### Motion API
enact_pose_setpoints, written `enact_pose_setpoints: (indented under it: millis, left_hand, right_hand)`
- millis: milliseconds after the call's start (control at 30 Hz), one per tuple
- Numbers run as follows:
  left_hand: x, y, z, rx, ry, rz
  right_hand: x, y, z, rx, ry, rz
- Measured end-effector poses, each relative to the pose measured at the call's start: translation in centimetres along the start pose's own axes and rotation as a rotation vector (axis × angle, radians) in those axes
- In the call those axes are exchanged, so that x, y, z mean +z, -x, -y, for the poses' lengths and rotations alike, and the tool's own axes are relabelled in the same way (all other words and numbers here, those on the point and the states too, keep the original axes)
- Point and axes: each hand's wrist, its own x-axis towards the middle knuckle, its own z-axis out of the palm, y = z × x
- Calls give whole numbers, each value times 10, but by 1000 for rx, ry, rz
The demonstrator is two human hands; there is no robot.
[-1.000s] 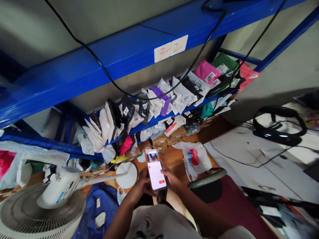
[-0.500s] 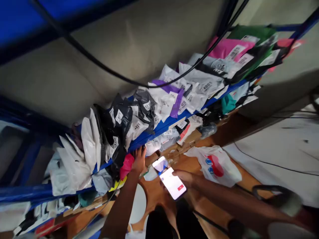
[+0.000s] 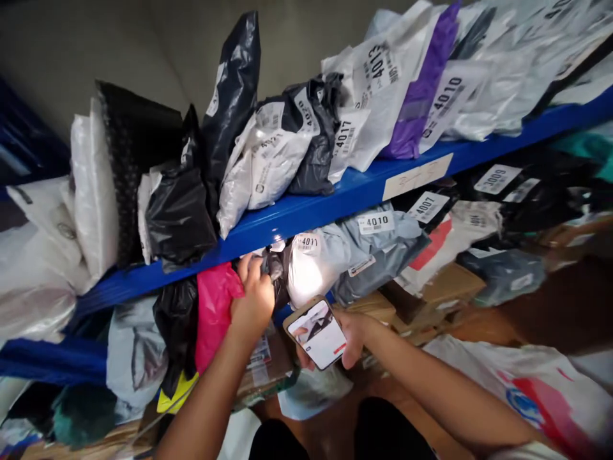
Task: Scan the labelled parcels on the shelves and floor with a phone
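My right hand grips a smartphone tilted up, its lit screen showing a picture and a red button. Light falls on a white parcel bag labelled 4011, just beyond the phone. My left hand reaches into the lower shelf level, its fingers curled round the edge of a dark plastic parcel. Most of that parcel is hidden by the hand and the shelf beam. Directly left of this hand hangs a bright pink parcel bag.
A blue shelf beam crosses above my hands. Labelled parcels stand on it, among them a purple bag and a black bag. Below are a grey parcel and cardboard boxes. A white carrier bag lies at lower right.
The view has come closer to the shelf. My left hand has gone in under the beam and closed on a dark parcel. The phone, still in my right hand, now points at the lower parcels.
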Motion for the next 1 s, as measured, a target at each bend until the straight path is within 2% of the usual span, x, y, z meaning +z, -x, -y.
enact_pose_setpoints:
  millis: [100, 233, 300, 400, 467, 533, 600, 667, 700, 767, 867, 1000]
  left_hand:
    - [-14, 7, 12, -150, -22, -38]
    - [-38, 19, 19, -151, 69, 19]
    - [-46, 27, 19, -221, 78, -37]
    - [-50, 41, 14, -335, -61, -148]
    - [-49, 50, 8, -309, -172, -91]
    - [-44, 55, 4, -168, -232, 28]
    - [-39, 59, 4, 60, -251, 137]
    - [-35, 62, 9, 242, -259, 198]
    - [-35, 63, 11, 251, -266, 209]
    - [-37, 65, 14, 94, -291, 178]
    - [-45, 58, 6, -227, -332, 115]
    - [-46, 31, -16, -436, -285, 92]
  right_hand:
    - [-5, 0, -29, -141, -12, -141]
    - [-17, 3, -51, -315, -84, -562]
    - [-24, 8, -54, -349, -91, -681]
    - [-22, 16, -57, -317, -90, -645]
    - [-12, 19, -59, -314, -120, -554]
    - [2, 14, -59, -353, -171, -459]
    - [15, 1, -55, -396, -189, -397]
    - [23, -20, -50, -386, -158, -400]
    - [23, -32, -49, -355, -133, -429]
    - [20, -55, -47, -275, -100, -541]
    - [8, -75, -53, -287, -109, -706]
    - [4, -67, -62, -353, -127, -826]
